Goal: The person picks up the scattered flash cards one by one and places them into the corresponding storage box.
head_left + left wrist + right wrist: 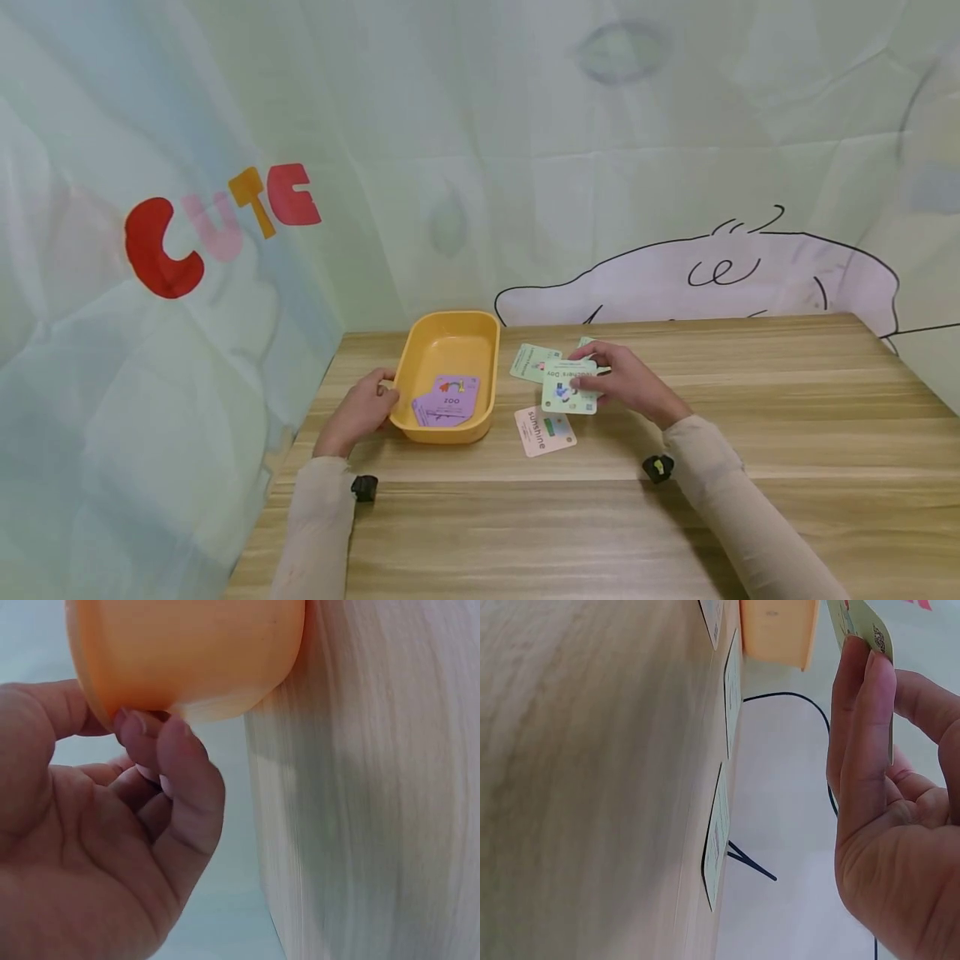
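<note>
My left hand point(367, 407) pinches the left rim of a yellow plastic tray point(491, 375), thumb and fingertips on its edge in the left wrist view. Inside the tray lie purple cards point(450, 400), overlapping near its front end. In my right hand point(626, 382) a pale green card point(564, 400) is pinched between thumb and fingers; the right wrist view shows this green card point(862, 630) raised off the table. Beneath and behind it, another green card point(529, 360) lies flat, and a further green card point(717, 832) shows in the right wrist view. A pink "sunshine" card point(542, 433) lies nearer me.
Everything stands on a wood-grain table point(750, 417). A pale printed curtain point(450, 167) with coloured letters and line drawings hangs along the table's back and left edges. The tray sits near the back left of the table.
</note>
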The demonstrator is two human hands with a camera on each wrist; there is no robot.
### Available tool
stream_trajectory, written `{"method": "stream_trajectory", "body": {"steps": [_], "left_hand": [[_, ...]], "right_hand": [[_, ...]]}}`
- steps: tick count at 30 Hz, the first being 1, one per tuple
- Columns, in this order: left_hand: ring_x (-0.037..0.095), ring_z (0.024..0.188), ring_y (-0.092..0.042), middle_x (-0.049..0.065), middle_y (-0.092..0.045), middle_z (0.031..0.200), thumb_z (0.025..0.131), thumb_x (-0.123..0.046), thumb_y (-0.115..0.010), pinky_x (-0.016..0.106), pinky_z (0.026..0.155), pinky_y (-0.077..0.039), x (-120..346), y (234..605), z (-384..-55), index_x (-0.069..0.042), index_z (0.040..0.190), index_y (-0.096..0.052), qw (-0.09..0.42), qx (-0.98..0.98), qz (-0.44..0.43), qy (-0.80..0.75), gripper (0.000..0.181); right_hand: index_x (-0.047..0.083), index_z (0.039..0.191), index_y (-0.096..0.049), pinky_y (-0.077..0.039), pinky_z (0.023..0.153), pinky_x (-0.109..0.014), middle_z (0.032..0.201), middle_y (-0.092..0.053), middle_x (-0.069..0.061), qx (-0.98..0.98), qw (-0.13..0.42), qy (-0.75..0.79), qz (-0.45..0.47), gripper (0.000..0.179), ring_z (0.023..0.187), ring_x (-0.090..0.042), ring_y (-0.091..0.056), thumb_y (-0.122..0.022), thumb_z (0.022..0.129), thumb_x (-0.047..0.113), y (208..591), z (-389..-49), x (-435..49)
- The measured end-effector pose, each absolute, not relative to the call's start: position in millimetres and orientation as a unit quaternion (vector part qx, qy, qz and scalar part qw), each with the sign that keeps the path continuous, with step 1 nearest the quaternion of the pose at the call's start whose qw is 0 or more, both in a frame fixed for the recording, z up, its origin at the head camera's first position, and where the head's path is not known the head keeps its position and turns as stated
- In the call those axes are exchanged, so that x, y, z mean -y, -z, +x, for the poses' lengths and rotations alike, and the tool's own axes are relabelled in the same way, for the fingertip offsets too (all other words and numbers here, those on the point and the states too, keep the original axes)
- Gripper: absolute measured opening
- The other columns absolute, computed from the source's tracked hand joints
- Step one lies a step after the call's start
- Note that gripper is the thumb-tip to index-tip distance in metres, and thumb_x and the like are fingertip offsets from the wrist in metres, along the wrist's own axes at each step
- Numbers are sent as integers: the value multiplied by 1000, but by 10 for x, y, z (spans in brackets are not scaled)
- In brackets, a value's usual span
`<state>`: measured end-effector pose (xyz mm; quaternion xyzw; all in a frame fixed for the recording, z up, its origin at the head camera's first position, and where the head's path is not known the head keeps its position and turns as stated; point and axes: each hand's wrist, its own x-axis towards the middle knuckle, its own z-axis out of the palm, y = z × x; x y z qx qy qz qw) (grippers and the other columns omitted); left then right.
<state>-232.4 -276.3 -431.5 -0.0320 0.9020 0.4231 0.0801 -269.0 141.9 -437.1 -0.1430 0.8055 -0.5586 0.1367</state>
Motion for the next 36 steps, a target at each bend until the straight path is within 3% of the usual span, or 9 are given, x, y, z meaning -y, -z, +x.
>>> {"method": "stream_trajectory", "body": {"steps": [10,20,36], "left_hand": [[20,61,-55,8,-52,82,100,-13,-49,34,59,-52,2741,4296,-2319,-1,141,-48,62,-901,-35,-428,43],[20,75,-57,14,-57,98,98,-11,-49,34,68,-54,2704,4250,-2323,2,143,-47,55,-887,-57,-454,47],[19,72,-58,13,-57,97,98,-8,-49,34,65,-55,2710,4245,-2318,3,139,-52,41,-858,-70,-507,42]], "right_hand": [[3,132,-58,-60,68,-38,117,-65,-19,-803,137,560,-148,44,85,-22,-70,-75,92,11,4336,-2680,-1397],[3,131,-58,-60,69,-39,116,-65,-19,-802,140,562,-146,44,86,-22,-70,-75,91,11,4328,-2680,-1388],[5,131,-59,-60,68,-39,116,-67,-18,-797,143,566,-158,44,87,-23,-70,-75,91,10,4273,-2678,-1269]]}}
